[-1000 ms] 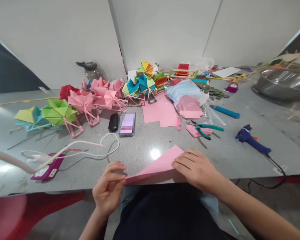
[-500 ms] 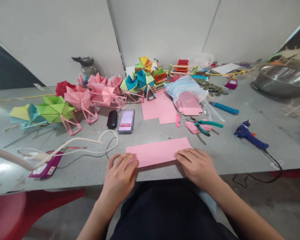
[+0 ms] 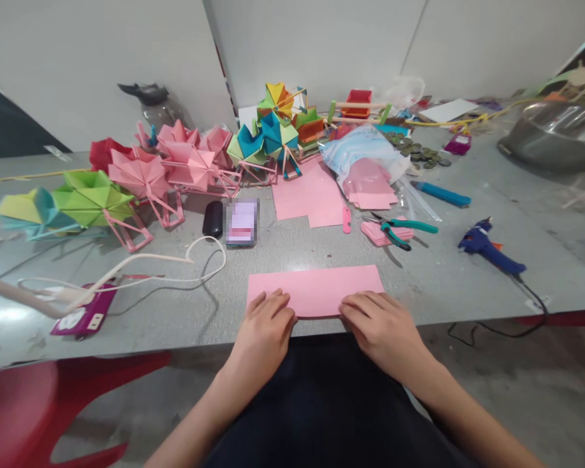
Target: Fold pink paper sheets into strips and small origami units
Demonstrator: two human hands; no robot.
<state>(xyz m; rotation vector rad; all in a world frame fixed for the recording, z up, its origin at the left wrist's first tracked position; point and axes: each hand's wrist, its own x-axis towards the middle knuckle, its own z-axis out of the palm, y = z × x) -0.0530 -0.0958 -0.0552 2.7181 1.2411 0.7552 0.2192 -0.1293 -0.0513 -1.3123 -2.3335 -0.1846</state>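
A long pink sheet of paper (image 3: 316, 289) lies near the table's front edge, its long side towards me. My left hand (image 3: 268, 328) holds its near edge at the left, fingers on top and curled. At the right part of that same edge, my right hand (image 3: 377, 322) grips the paper the same way. Both thumbs sit at the near edge, and their tips are partly hidden. Beyond the sheet are teal-handled pliers (image 3: 400, 231) resting on a small stack of pink paper pieces (image 3: 373, 232).
Folded paper models (image 3: 190, 162) stand along the back left. A phone (image 3: 242, 222) and a black case (image 3: 213, 219) lie in front of them. To the right are a blue glue gun (image 3: 492, 248) and a metal bowl (image 3: 556, 143). A purple power strip (image 3: 85, 312) with cables is at left.
My left hand has moved right along the near edge, closer to my right hand. The pink paper has turned slightly and now lies straighter. The camera view has shifted a little.
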